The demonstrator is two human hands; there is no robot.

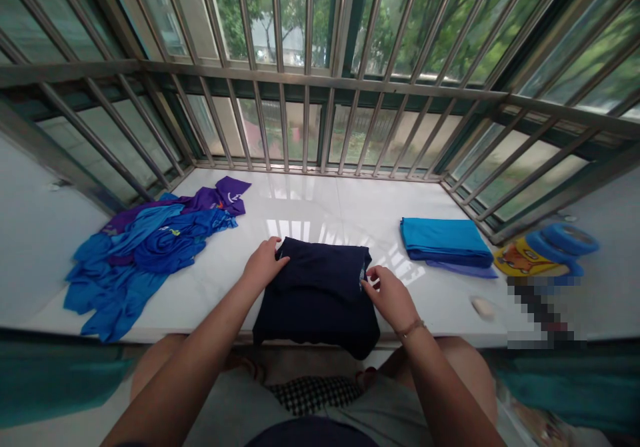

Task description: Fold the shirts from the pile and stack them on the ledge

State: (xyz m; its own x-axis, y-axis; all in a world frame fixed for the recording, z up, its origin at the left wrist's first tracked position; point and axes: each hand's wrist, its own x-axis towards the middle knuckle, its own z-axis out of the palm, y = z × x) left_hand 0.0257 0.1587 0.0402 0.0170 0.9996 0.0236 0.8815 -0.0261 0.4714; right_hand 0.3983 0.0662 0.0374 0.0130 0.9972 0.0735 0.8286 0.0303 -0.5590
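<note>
A dark navy garment lies partly folded on the white sill, its lower part hanging a little over the front edge. At its upper left corner, my left hand is closed, with thumb and fingers gripping the cloth. My right hand pinches the right edge, where a bit of pale print shows. A bracelet circles my right wrist. Exactly how much cloth is between the fingers of each hand is hard to see.
A loose heap of blue and purple clothes lies at the left. Folded blue garments form a stack at the right, beside a yellow and blue container. A small pale object rests near the front edge. Metal window bars enclose the sill.
</note>
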